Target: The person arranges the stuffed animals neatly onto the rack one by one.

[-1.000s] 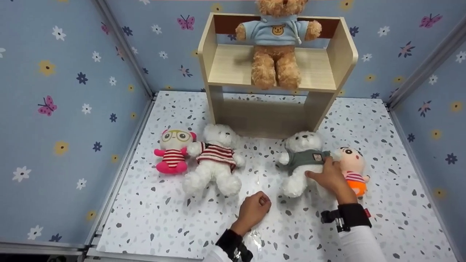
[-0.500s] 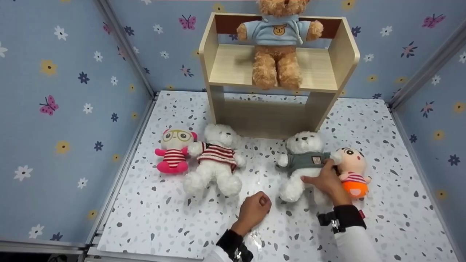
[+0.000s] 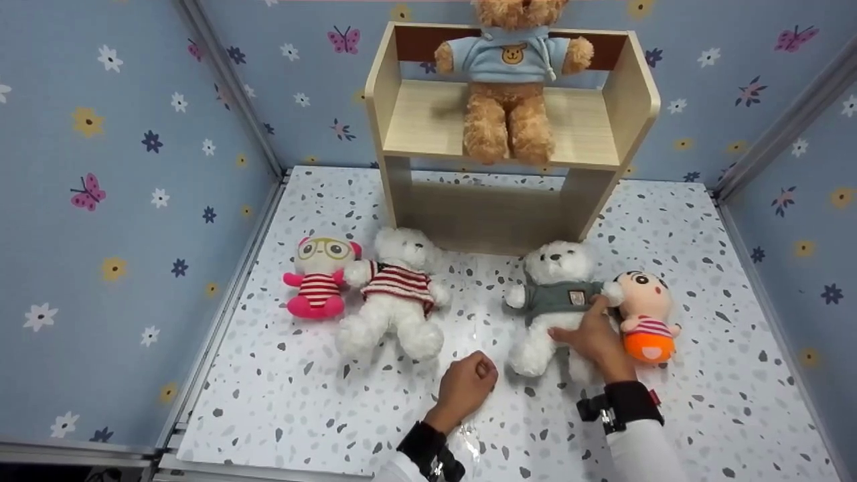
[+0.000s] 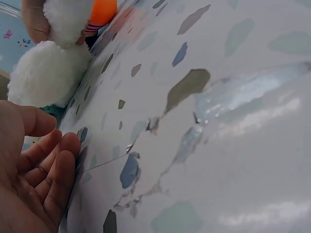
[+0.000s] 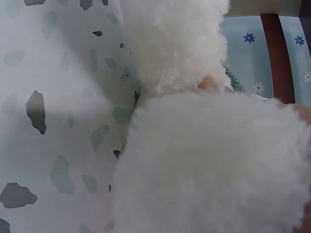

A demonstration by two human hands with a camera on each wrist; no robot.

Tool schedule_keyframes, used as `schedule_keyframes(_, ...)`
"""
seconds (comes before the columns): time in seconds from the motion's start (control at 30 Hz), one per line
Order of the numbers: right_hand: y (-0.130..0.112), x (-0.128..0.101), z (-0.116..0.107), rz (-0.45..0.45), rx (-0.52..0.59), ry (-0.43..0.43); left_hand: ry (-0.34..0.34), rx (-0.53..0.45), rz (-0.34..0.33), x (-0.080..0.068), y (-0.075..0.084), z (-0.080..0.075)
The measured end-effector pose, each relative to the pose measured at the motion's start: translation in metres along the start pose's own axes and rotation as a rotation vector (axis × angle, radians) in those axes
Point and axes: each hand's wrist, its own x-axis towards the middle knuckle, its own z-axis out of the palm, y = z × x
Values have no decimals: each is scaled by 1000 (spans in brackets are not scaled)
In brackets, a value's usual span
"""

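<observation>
The right hand (image 3: 589, 337) lies on the green bear (image 3: 552, 302), on its tummy and upper leg. The fingers (image 3: 566, 332) are spread over the fur, and the pointing finger reaches up to the bear's shirt. I cannot tell if the fingers dig in and hold the fur or just rest on it. The arm comes up from the bottom edge in a white sleeve with a black band at the wrist.

The green bear lies on its back on the counter (image 3: 321, 395), in front of the shelf (image 3: 629, 100). The boy doll (image 3: 644, 314) lies just beside it on the right, touching its arm.

The left hand (image 3: 469, 383) sits on the counter near the bear's foot. It is curled into a loose fist and holds nothing.

The head view shows the whole scene: a striped bear (image 3: 395, 294) and a pink doll (image 3: 320, 276) lie on the left, and a brown bear (image 3: 512, 73) sits up on the shelf.

The left wrist view shows the curled fingers (image 4: 53, 165) up close, with the bear's white feet (image 4: 46, 73) and a bit of orange behind. The right wrist view is almost all white fur (image 5: 209, 160), so the hand is hidden there.
</observation>
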Motion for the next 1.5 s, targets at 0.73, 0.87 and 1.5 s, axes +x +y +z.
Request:
schedule_keyframes(0.73, 13, -2, 14, -58, 22, 126, 24, -3, 15, -1, -1, 3)
schedule_keyframes(0.87, 15, -3, 16, -67, 16, 158, 34, -2, 32, 0, -1, 3)
schedule_keyframes(1.5, 26, -5, 28, -80, -1, 333, 38, -12, 39, -1, -2, 2)
